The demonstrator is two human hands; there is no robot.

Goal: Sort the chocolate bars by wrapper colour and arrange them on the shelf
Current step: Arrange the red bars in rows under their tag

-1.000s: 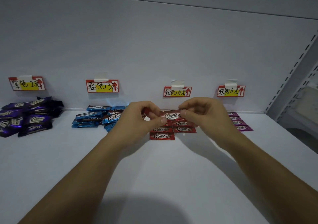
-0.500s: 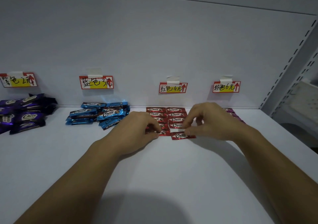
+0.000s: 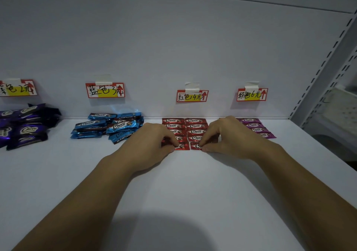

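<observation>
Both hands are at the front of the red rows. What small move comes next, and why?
Probably release and draw back: the left hand pinches the front-left red bar, the right hand the front-right red bar, and both bars lie flat on the shelf in line with their columns.

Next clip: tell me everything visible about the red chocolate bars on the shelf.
The red bars have glossy, foil-like wrappers with a white Choco logo. They lie flat on the white shelf in two neat columns of five, running forward from the back panel below a handwritten price tag. The left hand pinches the front-left bar and the right hand pinches the front-right bar.
</observation>
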